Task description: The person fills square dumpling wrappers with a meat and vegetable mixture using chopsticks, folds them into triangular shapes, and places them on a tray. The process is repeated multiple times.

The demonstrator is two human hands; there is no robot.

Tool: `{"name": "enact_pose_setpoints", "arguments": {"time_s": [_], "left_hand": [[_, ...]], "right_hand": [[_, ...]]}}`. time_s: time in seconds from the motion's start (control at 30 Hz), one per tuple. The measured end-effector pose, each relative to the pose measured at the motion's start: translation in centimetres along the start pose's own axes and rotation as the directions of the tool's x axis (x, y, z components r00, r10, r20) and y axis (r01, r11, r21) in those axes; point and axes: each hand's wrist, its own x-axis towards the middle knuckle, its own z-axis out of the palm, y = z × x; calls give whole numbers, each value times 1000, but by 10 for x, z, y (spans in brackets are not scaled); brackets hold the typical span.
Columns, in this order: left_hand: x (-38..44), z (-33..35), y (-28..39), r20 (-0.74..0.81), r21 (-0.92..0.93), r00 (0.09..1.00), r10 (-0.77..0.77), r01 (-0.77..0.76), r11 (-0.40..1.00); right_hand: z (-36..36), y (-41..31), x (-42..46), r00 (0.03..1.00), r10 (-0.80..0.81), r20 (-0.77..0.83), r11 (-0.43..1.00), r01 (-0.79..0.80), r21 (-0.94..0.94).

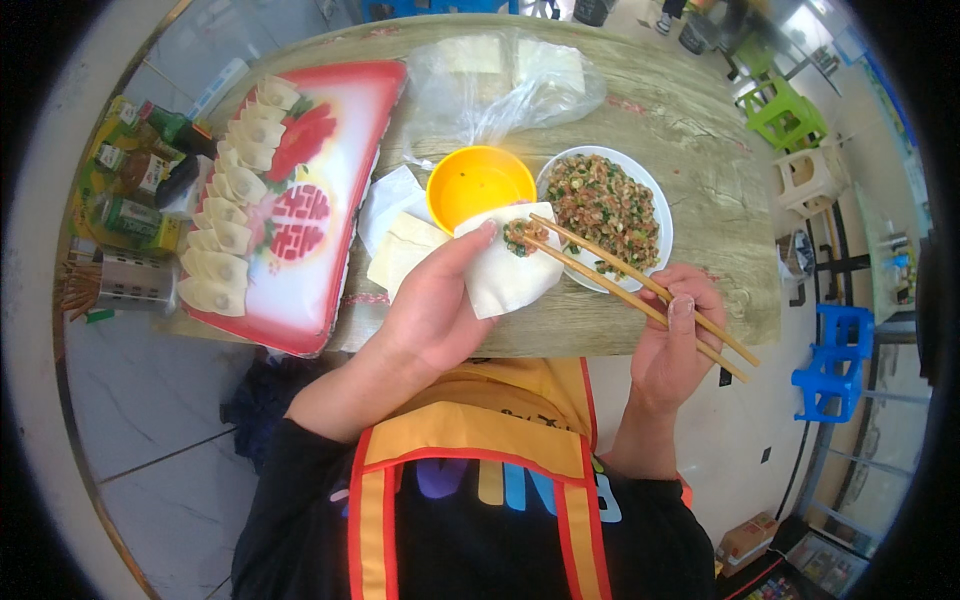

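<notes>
A square dumpling wrapper [510, 283] lies across the fingers of my left hand [442, 300], its thumb resting on the edge. On the wrapper sits a small lump of minced meat filling [517, 238] with green bits. My right hand [679, 330] grips a pair of wooden chopsticks [622, 289], whose tips touch that filling. Behind the chopsticks is a white plate [664, 214] heaped with the same minced filling [600, 199]. Just beyond the wrapper stands a yellow bowl [480, 180]. Several loose wrappers [405, 251] lie beside my left hand, partly hidden by it.
On the left, a red-rimmed tray [300, 341] carries a row of folded wontons [225, 232]. Bottles [176, 127] and a metal chopstick holder [139, 279] stand past it. A plastic bag of wrappers [502, 82] lies at the table's far side. Plastic stools [832, 367] stand to the right.
</notes>
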Motion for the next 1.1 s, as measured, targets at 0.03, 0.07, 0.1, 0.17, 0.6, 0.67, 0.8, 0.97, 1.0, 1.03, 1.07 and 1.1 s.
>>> {"name": "enact_pose_setpoints", "arguments": {"time_s": [0.03, 0.07, 0.1, 0.17, 0.6, 0.67, 0.8, 0.97, 1.0, 1.03, 1.07, 1.1], "left_hand": [[-1, 0, 1, -4, -3, 1000, -3, 2, 1000], [-2, 0, 1, -9, -6, 1000, -5, 5, 1000], [-2, 1, 1, -11, -10, 1000, -8, 8, 1000], [-2, 1, 2, -28, -6, 1000, -10, 9, 1000], [1, -4, 1, -44, 29, 999, 19, -18, 999], [1, -2, 2, -40, 29, 999, 18, -17, 999], [2, -5, 1, -45, 26, 999, 22, -21, 999], [2, -4, 0, -47, 14, 999, 0, 0, 1000], [3, -4, 0, -36, 11, 999, -3, 3, 1000], [4, -5, -1, -37, 12, 999, 0, 1, 1000], [4, -5, -1, -38, 12, 999, 2, -2, 1000], [4, -6, -2, -41, 13, 999, 4, -4, 1000]], "right_hand": [[1, 0, 0, 1000, 1, 7, 1000, -1, -1], [0, 1, 0, 1000, -2, 19, 1000, 2, -1], [-2, 3, 0, 999, -6, 32, 1000, 6, -2], [-4, 4, 1, 999, -4, 42, 1000, 5, -8], [-12, 9, 0, 998, 38, -45, 996, -34, 77], [-13, 9, -1, 999, 27, -18, 998, -26, 54], [-12, 12, -2, 998, -33, 47, 999, 34, -35], [-10, 11, -2, 994, -69, 86, 990, 80, -121], [-10, 12, -2, 994, -74, 86, 989, 84, -122], [-10, 12, -2, 993, -78, 85, 989, 88, -123], [-10, 13, -2, 993, -84, 81, 989, 93, -111], [-9, 13, -3, 993, -89, 76, 990, 96, -99]]}}
